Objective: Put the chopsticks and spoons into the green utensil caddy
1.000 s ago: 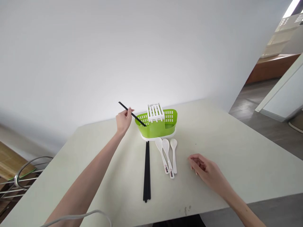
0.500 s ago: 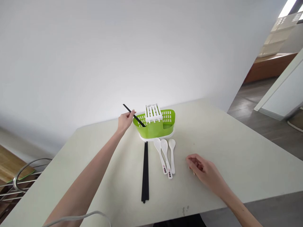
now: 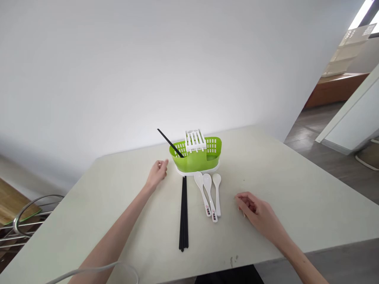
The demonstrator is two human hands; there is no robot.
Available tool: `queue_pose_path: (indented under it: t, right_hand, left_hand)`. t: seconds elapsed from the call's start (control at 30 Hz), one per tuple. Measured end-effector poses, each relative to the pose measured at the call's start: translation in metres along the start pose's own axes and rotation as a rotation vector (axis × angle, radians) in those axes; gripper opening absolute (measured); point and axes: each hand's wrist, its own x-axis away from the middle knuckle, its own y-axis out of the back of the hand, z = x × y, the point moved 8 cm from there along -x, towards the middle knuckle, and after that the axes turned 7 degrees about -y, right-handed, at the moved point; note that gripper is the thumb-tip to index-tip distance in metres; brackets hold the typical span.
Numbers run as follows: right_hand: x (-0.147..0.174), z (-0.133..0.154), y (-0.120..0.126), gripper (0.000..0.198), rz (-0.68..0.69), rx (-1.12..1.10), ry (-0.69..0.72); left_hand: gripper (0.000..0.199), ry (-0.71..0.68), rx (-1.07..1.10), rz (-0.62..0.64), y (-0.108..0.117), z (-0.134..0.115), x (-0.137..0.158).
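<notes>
A green cutlery basket (image 3: 197,161) with a white base and a slatted white rack (image 3: 195,140) across its middle stands near the wall. One or two black chopsticks (image 3: 169,142) lean in its left compartment, tilted up to the left; I cannot tell the count. My left hand (image 3: 158,172) is just left of the basket, fingers curled, holding nothing. In front of the basket lie several black chopsticks (image 3: 183,215) side by side and three white spoons (image 3: 209,189). To the right of the spoons my right hand (image 3: 251,208) rests on the table, loosely closed with nothing visible in it.
The pale table (image 3: 133,165) meets a white wall (image 3: 142,79) at the back. At the lower left a metal rack (image 3: 29,225) stands beyond the table edge. A grey cable (image 3: 97,268) crosses over my left forearm. Floor shows at the right.
My left hand has let go of the black chopstick, which now leans in the basket, and has dropped toward the table. My right hand stays put. The view has shifted slightly.
</notes>
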Motion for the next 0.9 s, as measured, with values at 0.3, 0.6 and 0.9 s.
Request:
queue_pose_path:
  t: [0.3,0.6,0.9]
  right_hand:
    - [-0.001,-0.010,-0.002,0.038,0.010,0.034,-0.022]
    - [-0.001,-0.009,0.000,0.041,-0.023,0.024,-0.021]
    - [-0.001,-0.012,0.000,0.040,-0.028,0.026,-0.038]
  left_hand:
    - [0.023,-0.168,-0.263,0.405,-0.046,0.006,0.072]
    - [0.023,-0.155,-0.260,0.394,-0.049,0.007,0.080]
    - [0.020,-0.167,-0.304,0.378,-0.050,0.008,0.082]
